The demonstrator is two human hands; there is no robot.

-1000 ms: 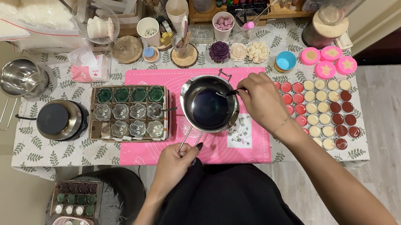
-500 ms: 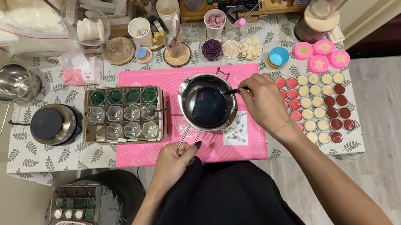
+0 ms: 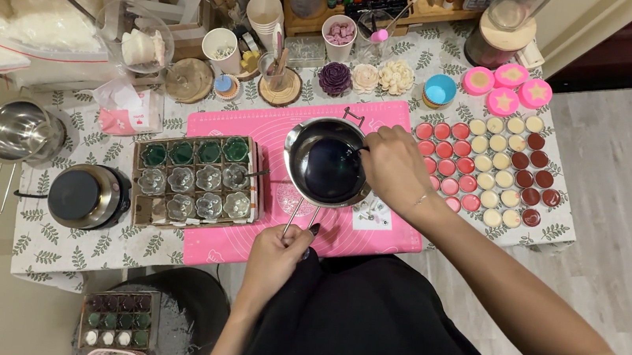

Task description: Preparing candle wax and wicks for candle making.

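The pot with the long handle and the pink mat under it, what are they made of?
The pot looks like shiny metal, probably steel: its rim gleams and mirrors light. The pink mat looks like soft matte silicone, flat with printed lines, though that's a guess.

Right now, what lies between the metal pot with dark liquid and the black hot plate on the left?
In the head view, a cardboard tray of small glass jars lies between the pot and the hot plate; the top row holds dark green filling.
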